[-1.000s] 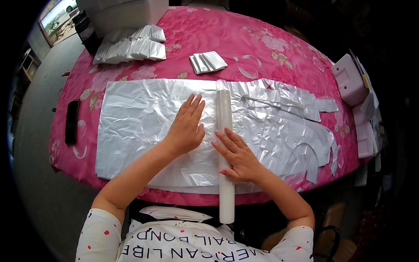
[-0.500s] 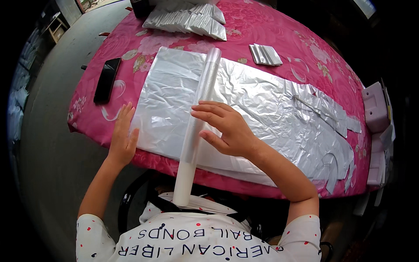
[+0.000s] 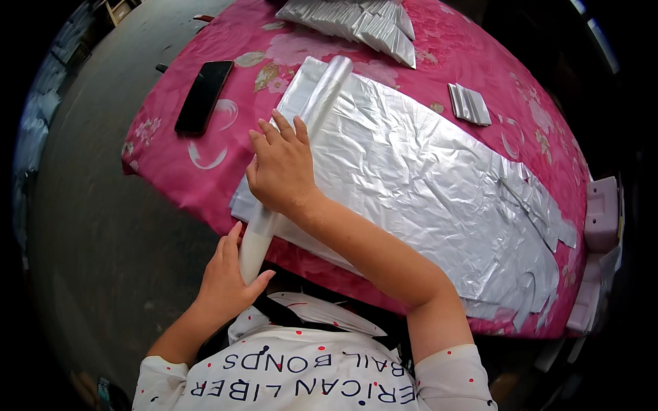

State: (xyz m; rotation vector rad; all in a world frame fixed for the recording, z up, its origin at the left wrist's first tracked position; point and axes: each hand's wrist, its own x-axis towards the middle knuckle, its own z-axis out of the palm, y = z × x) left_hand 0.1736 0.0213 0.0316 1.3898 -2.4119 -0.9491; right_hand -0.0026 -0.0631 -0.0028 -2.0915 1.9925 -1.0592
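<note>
A stack of thin, shiny white plastic bags (image 3: 411, 178), with cut handles at its right end, lies slantwise across the table. Over its left end runs a pale roller tube (image 3: 255, 250), its upper length wrapped in clear film. Spread fingers of my right hand (image 3: 282, 164) press flat on the wrapped part. At the tube's near end, past the table edge, my left hand (image 3: 229, 277) has its thumb on one side and its fingers on the other.
A pink flowered tablecloth (image 3: 181, 171) covers the table. On it are a black phone (image 3: 203, 98) at the left, a pile of folded silvery packets (image 3: 356, 20) at the back and a smaller folded bundle (image 3: 469, 105). Pale pink plastic containers (image 3: 602, 212) stand beyond the right edge.
The tube has moved left over the bags toward their left end. My right hand has gone left and flattened onto it; my left hand has come down to the tube's near end.
</note>
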